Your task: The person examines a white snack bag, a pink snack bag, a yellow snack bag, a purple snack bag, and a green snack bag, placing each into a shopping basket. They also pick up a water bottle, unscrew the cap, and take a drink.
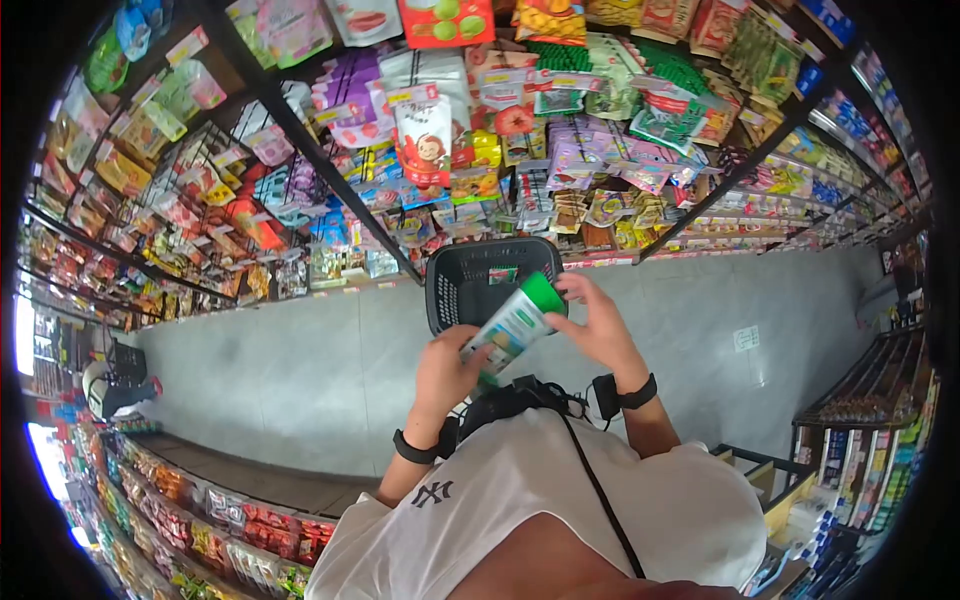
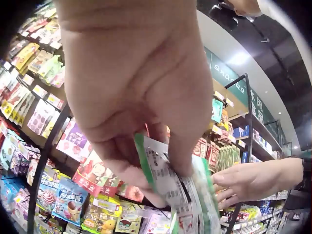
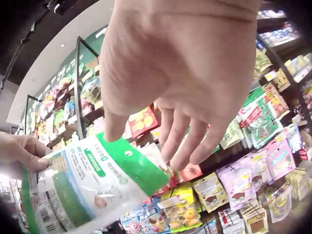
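A white snack bag with a green top band [image 1: 515, 322] is held at a slant in front of my body, over the near side of the shopping basket [image 1: 437, 290]. My left hand [image 1: 446, 372] pinches its lower end between thumb and fingers. In the left wrist view the thumb presses on the printed side of the bag [image 2: 183, 195]. At the green end is my right hand [image 1: 600, 325], with its thumb right at the band's edge. In the right wrist view, the fingers [image 3: 178, 131] of that hand extend loosely beyond the bag [image 3: 92, 180].
Ahead stands a tall rack of hanging snack packets [image 1: 590, 150]. One small packet [image 1: 503, 274] lies in the basket. Grey floor [image 1: 270, 370] runs along both sides. Behind me are low shelves of packets [image 1: 220, 510]; another person [image 1: 100, 390] is at far left.
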The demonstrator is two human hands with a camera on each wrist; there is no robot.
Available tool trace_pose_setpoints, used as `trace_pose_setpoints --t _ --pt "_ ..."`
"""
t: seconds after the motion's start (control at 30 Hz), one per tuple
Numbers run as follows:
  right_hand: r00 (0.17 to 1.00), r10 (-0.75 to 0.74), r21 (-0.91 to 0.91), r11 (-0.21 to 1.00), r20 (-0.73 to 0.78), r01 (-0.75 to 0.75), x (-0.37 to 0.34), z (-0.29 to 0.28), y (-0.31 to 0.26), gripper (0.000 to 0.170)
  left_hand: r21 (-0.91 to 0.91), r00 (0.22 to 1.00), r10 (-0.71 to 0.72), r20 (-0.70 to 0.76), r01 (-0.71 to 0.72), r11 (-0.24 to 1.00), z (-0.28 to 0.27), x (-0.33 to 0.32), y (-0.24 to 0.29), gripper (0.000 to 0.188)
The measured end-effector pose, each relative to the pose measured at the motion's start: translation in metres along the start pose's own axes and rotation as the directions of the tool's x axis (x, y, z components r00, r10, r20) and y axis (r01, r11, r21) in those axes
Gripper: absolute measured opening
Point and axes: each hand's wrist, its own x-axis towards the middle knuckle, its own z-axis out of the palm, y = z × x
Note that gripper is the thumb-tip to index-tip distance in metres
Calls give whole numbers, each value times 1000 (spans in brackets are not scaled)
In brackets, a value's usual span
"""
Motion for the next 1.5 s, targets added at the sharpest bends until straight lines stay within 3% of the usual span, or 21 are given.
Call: trace_pose_setpoints --t 0.07,0.1,0.2,0.23,0.33,0.47,0.63,0.73,0.87,0.97,1.13,1.23,1.5 --pt "977 77 36 997 -199 -72 -22 -21 8 62 -87 996 -50 -67 44 995 15 3 20 22" --pt "971 100 57 994 -219 -90 -35 -31 15 62 -119 996 -65 -59 57 991 18 4 45 21" --pt "980 164 154 977 -116 -145 -82 -61 26 57 -296 992 -116 53 127 947 52 1 81 20" --pt "994 106 208 973 -34 -97 -97 -73 27 50 -396 996 -73 53 88 914 71 -2 88 22" --pt "982 191 342 922 10 -183 -141 -107 21 40 -504 987 -10 162 92 859 116 -10 122 21" --pt "944 193 396 915 -268 -75 -186 -145 34 29 -545 967 53 248 94 833 155 -21 175 22" --pt "882 241 423 904 -405 -53 -224 -182 42 23 -563 936 145 321 66 824 203 -25 194 20" --pt "865 253 436 899 -434 -44 -233 -195 48 22 -606 925 172 339 75 792 218 -22 207 22" --pt "844 264 447 894 -466 -33 -236 -212 59 22 -529 860 168 482 133 838 229 -7 224 21" --pt "819 284 448 893 -499 -37 -233 -223 69 21 -604 881 238 409 66 794 251 8 229 23" --pt "792 307 415 907 -528 -75 -216 -258 84 20 -619 841 291 456 65 783 287 50 235 23" --pt "773 247 323 945 -584 -58 -200 -283 90 20 -664 821 328 467 81 743 307 81 251 23" --pt "712 287 321 943 -641 -90 -165 -329 121 20 -669 748 408 523 63 741 353 153 275 21"
